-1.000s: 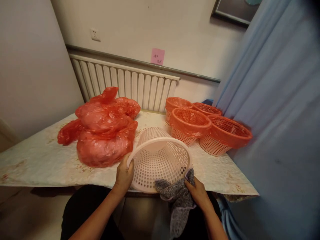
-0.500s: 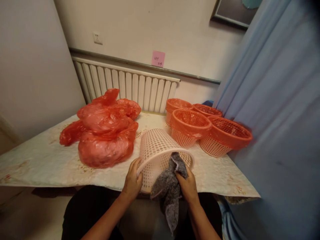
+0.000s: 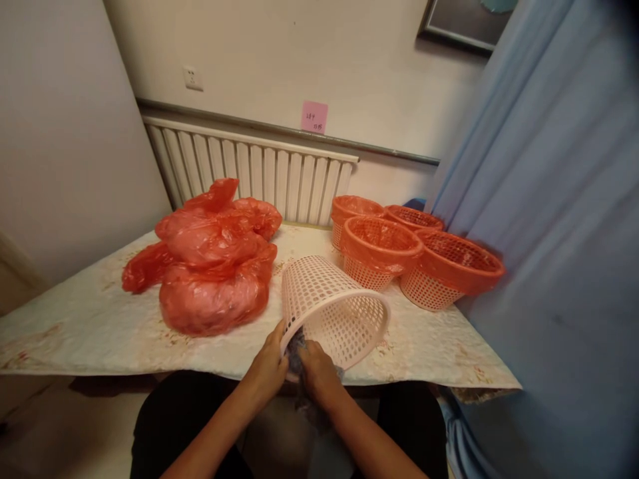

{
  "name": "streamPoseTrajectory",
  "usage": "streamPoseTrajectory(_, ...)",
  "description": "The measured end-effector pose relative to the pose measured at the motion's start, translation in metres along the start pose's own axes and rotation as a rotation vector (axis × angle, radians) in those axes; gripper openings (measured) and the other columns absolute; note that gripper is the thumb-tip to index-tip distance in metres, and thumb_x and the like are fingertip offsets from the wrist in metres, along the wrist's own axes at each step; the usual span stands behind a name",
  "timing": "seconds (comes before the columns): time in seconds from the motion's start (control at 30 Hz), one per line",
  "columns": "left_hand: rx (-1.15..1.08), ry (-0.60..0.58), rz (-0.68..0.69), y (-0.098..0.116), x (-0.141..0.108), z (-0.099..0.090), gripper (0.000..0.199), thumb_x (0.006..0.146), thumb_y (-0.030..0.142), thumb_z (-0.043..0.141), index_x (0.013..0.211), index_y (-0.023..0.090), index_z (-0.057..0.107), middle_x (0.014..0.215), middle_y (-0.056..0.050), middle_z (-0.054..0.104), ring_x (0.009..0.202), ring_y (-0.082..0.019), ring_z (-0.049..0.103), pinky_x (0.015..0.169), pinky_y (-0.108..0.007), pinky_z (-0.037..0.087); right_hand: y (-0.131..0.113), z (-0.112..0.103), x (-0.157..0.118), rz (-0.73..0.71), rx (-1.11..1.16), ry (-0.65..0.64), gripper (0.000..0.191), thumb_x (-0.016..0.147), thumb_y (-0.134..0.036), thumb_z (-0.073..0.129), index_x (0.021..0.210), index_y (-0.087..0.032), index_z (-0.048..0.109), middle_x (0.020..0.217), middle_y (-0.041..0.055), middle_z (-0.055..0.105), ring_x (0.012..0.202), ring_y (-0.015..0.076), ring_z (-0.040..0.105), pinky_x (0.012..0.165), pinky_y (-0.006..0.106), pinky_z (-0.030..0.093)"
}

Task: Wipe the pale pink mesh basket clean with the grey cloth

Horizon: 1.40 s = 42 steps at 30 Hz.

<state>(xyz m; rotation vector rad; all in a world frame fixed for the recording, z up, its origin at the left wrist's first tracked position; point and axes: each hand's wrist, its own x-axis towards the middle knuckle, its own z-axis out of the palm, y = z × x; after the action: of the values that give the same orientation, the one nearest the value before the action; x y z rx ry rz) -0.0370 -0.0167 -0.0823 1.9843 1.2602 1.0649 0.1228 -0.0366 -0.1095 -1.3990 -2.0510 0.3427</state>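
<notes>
- Your left hand (image 3: 269, 359) pinches the left side of the rim of a pale, perforated basket (image 3: 319, 286), the thumb toward the mouth.
- Your right hand (image 3: 319, 372) is closed around a bunched grey cloth (image 3: 295, 351) at the mouth, just beside your left hand; its fingertips are partly hidden.
- The basket lies tipped on its side just beyond both hands, on the cloth-covered table (image 3: 100, 332). Its long axis runs from the narrow base, farther off and slightly left, to the wide mouth facing you and a little right.
- The left hand is nearer the rim's left edge; most of the opening spreads to the right of your right hand.
- Beyond your left hand sit bulging red plastic bags (image 3: 214, 266); beyond your right, four red-lined baskets (image 3: 372, 271).
</notes>
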Motion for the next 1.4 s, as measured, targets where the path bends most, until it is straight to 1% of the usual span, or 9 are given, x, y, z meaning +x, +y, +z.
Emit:
streamPoseTrajectory(0.17,0.034,-0.023,-0.017,0.001,0.003,-0.017,0.067,0.072,0.004,0.041,0.138,0.013,0.037,0.135,-0.015,0.054,0.125,-0.024,0.052,0.108,-0.047,0.039,0.033,-0.027,-0.034,0.129,-0.06,-0.141,0.037,0.07,-0.005,0.047,0.095,-0.023,0.068,0.088,0.0054,0.064,0.084,0.022,0.059,0.072,0.029,0.045)
streamPoseTrajectory(0.4,0.132,-0.05,-0.139,-0.009,0.009,-0.044,0.047,0.076,0.012,0.041,0.122,0.019,0.051,0.104,-0.008,0.069,0.103,-0.025,0.064,0.091,-0.042,0.05,0.038,-0.144,-0.078,0.369,0.61,-0.056,0.024,0.068,-0.021,0.062,0.09,-0.021,0.072,0.09,0.0032,0.072,0.086,0.0248,0.065,0.084,0.039,0.049)
streamPoseTrajectory(0.53,0.188,0.011,-0.118,-0.02,0.012,-0.051,0.044,0.079,0.018,0.041,0.121,0.02,0.054,0.105,-0.008,0.069,0.099,-0.026,0.065,0.088,-0.041,0.05,0.035,-0.192,-0.093,0.623,0.792,0.543,0.04,0.054,-0.033,0.08,0.091,-0.019,0.071,0.082,0.0062,0.073,0.074,0.0256,0.067,0.078,0.043,0.053)
streamPoseTrajectory(0.63,0.219,0.082,-0.102,-0.026,0.016,-0.058,0.04,0.081,0.023,0.042,0.118,0.018,0.056,0.108,-0.009,0.069,0.1,-0.026,0.065,0.089,-0.04,0.05,0.029,-0.211,-0.082,0.608,0.726,1.024,0.055,0.06,-0.037,0.079,0.11,-0.019,0.067,0.099,0.0074,0.071,0.084,0.0247,0.068,0.078,0.04,0.054)
streamPoseTrajectory(0.77,0.256,0.142,-0.174,-0.027,0.02,-0.065,0.035,0.081,0.031,0.043,0.109,0.016,0.059,0.095,-0.007,0.071,0.084,-0.024,0.066,0.079,-0.037,0.052,0.035,-0.208,-0.047,0.543,0.516,1.206,0.056,0.066,-0.041,0.074,0.115,-0.013,0.064,0.106,0.0106,0.07,0.087,0.0234,0.066,0.078,0.036,0.052)
streamPoseTrajectory(0.87,0.251,0.157,-0.2,-0.03,0.02,-0.066,0.035,0.082,0.035,0.044,0.105,0.016,0.061,0.091,-0.007,0.071,0.081,-0.024,0.066,0.076,-0.036,0.052,0.038,-0.185,-0.025,0.543,0.469,0.93,0.05,0.064,-0.043,0.074,0.102,-0.011,0.069,0.092,0.0104,0.072,0.081,0.024,0.066,0.076,0.036,0.052)
streamPoseTrajectory(0.97,0.246,0.159,-0.227,-0.037,0.017,-0.065,0.034,0.082,0.036,0.042,0.103,0.016,0.061,0.092,-0.008,0.072,0.085,-0.025,0.067,0.077,-0.036,0.052,0.025,-0.157,-0.016,0.331,0.432,0.598,0.038,0.072,-0.04,0.069,0.101,-0.015,0.07,0.096,0.0089,0.072,0.087,0.0235,0.065,0.08,0.035,0.051)
streamPoseTrajectory(1.07,0.237,0.172,-0.29,-0.046,0.013,-0.062,0.036,0.083,0.036,0.042,0.106,0.016,0.06,0.097,-0.01,0.072,0.09,-0.026,0.067,0.079,-0.037,0.052,0.009,-0.142,-0.017,0.11,0.36,0.479,0.025,0.082,-0.034,0.06,0.101,-0.019,0.07,0.103,0.0075,0.069,0.095,0.0222,0.062,0.084,0.033,0.049)
streamPoseTrajectory(1.4,0.169,0.133,-0.265,-0.036,0.0,-0.046,0.037,0.085,0.04,0.04,0.107,0.015,0.058,0.096,-0.01,0.071,0.088,-0.027,0.066,0.08,-0.039,0.052,-0.017,-0.139,-0.049,0.106,0.188,0.882,0.018,0.083,-0.026,0.06,0.098,-0.019,0.067,0.092,0.0047,0.064,0.087,0.0204,0.059,0.08,0.033,0.047)
